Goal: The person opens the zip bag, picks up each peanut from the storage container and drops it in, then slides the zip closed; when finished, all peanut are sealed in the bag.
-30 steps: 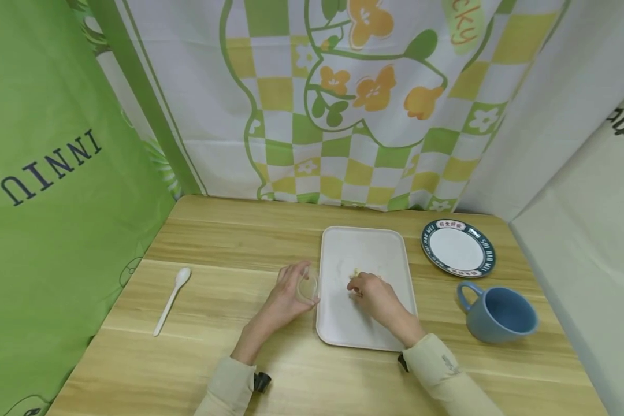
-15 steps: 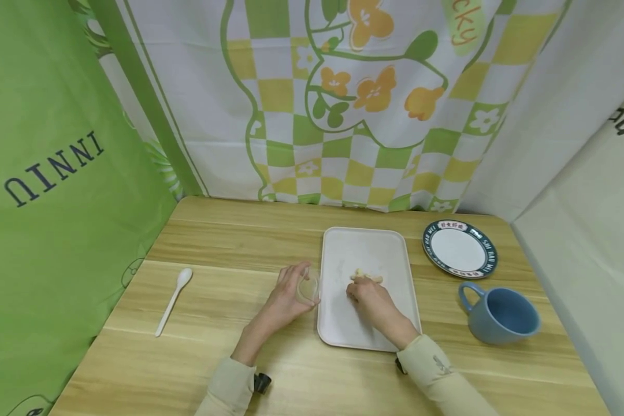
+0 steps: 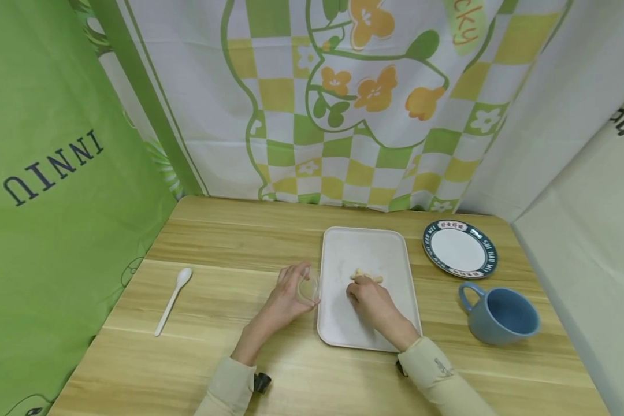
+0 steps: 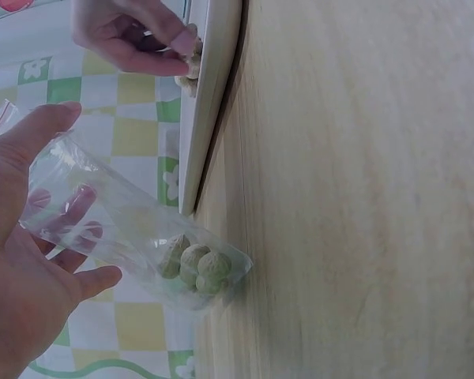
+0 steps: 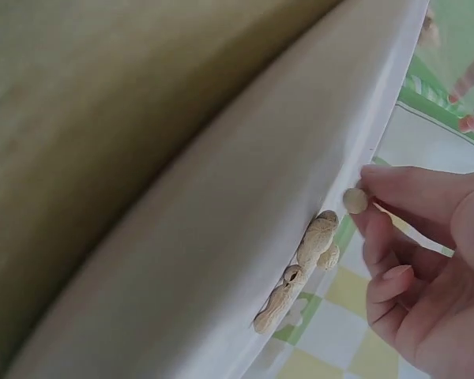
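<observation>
My left hand (image 3: 286,294) holds a clear plastic bag (image 4: 126,205) by its open mouth, fingers and thumb spread around it. Several peanuts in their shells (image 4: 196,264) lie at the bag's lower end, close to the wooden table. Over the pale tray (image 3: 364,245), my right hand (image 3: 374,300) pinches one peanut (image 5: 355,200) between thumb and forefinger. Several more peanuts (image 5: 296,272) lie on the tray just beyond those fingers, partly hidden by the right hand in the head view.
On the table (image 3: 229,231) a white spoon (image 3: 173,300) lies at the left. A green-rimmed plate (image 3: 457,248) and a blue mug (image 3: 501,315) stand right of the tray. Patterned curtain (image 3: 353,167) hangs behind the table's far edge.
My right hand has shifted slightly toward me over the tray, so more of the peanuts there show. My left hand has stayed put with the bag.
</observation>
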`<state>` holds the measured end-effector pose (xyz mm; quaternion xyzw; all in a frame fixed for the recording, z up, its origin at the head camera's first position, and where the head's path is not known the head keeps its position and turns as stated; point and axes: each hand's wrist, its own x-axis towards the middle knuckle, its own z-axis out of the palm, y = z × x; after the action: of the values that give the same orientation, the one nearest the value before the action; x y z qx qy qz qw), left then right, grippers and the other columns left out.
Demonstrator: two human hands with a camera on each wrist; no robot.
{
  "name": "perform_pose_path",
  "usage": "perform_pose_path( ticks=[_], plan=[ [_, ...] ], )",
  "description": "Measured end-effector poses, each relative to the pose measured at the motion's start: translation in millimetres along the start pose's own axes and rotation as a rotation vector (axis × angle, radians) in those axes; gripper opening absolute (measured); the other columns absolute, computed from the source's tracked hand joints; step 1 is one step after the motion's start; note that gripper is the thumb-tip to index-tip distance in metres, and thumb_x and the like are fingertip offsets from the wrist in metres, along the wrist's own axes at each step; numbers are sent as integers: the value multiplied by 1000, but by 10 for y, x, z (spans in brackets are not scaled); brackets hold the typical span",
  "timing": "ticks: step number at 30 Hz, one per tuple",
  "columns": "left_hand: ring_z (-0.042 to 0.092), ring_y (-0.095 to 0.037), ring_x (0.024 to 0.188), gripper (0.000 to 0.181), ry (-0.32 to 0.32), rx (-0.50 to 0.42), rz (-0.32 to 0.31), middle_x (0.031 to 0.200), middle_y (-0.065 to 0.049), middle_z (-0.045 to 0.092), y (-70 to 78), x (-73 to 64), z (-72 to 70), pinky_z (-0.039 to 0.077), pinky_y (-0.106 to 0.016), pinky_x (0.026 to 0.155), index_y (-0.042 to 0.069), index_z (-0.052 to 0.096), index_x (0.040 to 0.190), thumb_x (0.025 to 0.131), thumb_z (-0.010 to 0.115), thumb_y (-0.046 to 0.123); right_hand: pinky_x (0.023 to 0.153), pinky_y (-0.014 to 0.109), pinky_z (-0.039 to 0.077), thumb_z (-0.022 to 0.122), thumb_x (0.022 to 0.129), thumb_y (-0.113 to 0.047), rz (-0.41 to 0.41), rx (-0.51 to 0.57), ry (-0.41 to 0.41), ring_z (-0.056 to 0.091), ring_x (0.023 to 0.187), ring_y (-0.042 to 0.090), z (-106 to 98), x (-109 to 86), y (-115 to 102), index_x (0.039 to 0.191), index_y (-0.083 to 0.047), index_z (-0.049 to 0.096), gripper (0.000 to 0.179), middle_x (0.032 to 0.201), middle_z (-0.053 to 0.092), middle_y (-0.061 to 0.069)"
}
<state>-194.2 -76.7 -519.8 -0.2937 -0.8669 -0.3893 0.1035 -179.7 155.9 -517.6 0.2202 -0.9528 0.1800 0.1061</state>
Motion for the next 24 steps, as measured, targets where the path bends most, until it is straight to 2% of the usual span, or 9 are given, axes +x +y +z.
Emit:
perform_pose_path(
  ticks=[8, 14, 18, 24],
  plan=[
    [44, -26, 113, 77, -8, -7, -5, 110, -6, 53, 10, 9, 3, 47, -42, 95, 0, 41, 134, 71, 84, 15, 59, 24, 52, 78, 76, 1, 35, 167, 142, 60, 69, 12, -113, 48, -43, 85, -7, 70, 14, 80, 62, 0],
    [44, -25, 114, 77, -21, -16, -19, 111, -6, 52, 16, 11, 4, 46, -41, 95, 2, 40, 135, 73, 83, 16, 58, 24, 50, 80, 76, -3, -54, 312, 290, 58, 69, 11, -241, 111, -120, 85, -9, 69, 16, 80, 64, -2],
    [44, -25, 114, 77, -23, -15, -21, 110, -5, 52, 16, 9, 5, 46, -41, 95, 4, 40, 136, 74, 83, 16, 57, 28, 50, 79, 78, -9, -80, 408, 309, 57, 69, 6, -328, 158, -225, 86, -12, 69, 13, 80, 64, -6],
    [44, -26, 114, 78, -18, -23, -21, 111, -7, 53, 20, 9, 8, 47, -42, 94, 2, 41, 136, 73, 84, 16, 58, 30, 52, 78, 79, -11, -106, 501, 281, 58, 71, 5, -390, 225, -373, 88, -12, 70, 12, 83, 67, -6]
  ],
)
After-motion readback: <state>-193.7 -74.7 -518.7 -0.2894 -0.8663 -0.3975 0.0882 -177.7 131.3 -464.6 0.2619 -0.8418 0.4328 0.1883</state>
